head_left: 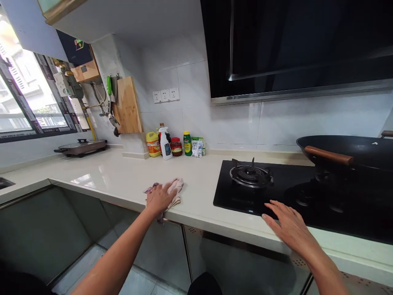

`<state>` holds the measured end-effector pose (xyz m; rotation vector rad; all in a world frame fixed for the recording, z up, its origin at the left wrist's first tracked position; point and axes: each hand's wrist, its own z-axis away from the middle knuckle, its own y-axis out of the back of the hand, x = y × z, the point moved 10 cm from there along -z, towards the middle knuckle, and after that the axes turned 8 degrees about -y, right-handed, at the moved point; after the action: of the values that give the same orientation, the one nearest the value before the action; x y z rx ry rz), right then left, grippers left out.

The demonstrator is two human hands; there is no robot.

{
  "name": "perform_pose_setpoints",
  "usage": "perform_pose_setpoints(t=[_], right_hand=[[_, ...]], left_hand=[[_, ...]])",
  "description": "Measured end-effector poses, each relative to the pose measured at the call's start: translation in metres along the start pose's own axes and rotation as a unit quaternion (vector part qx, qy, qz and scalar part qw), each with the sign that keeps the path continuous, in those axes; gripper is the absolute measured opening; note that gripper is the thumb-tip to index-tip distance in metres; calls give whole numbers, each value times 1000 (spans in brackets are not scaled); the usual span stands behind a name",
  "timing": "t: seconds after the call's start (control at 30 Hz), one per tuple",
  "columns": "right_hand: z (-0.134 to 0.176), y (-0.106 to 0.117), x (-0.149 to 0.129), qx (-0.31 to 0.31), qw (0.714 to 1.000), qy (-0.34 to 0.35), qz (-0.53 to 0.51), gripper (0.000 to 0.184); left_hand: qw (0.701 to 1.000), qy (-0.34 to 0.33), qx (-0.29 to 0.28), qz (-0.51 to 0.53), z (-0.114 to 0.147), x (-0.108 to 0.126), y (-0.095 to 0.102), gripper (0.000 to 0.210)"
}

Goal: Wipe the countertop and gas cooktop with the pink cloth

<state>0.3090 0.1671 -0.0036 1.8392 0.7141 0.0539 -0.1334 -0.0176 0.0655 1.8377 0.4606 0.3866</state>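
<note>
My left hand presses down on a crumpled pinkish cloth, its fingers curled over the fabric. The cloth lies at the front edge of the pale countertop, and part of it hangs over the edge. Flat and with fingers stretched, my right hand is above the front edge of the black gas hob and holds nothing. A round burner with a pan support sits beyond that hand, to its left.
A large wok with a wooden handle stands on the hob's right side. Along the wall are a white spray bottle, a yellow jug, a red-lidded jar and a green bottle. An electric pan stands far left. The dark range hood overhangs the hob.
</note>
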Motion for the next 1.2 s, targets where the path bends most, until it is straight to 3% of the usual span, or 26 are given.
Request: perform_pose_setpoints(t=[0.23,0.37,0.47,0.6,0.7,0.87,1.2], right_hand=[[-1,-3,2,0,1000,-3,-12,65],[-1,-6,5,3,1000,-1,-18,65],[-1,-7,7,10,1000,1,-23,65],[-1,-7,8,17,1000,0,-26,65],[-1,-5,7,8,1000,-2,-24,64],[0,-5,7,-14,1000,-10,-19,67],[1,-4,5,-3,1000,-4,-15,63]], left_hand=[[998,30,29,-51,11,10,7,58],[998,32,40,-47,23,33,7,54],[998,6,64,-18,41,68,4,49],[985,-74,148,44,73,133,4,40],[971,-98,198,90,90,163,6,37],[960,-97,230,125,96,168,7,36],[950,-151,233,143,110,161,9,38]])
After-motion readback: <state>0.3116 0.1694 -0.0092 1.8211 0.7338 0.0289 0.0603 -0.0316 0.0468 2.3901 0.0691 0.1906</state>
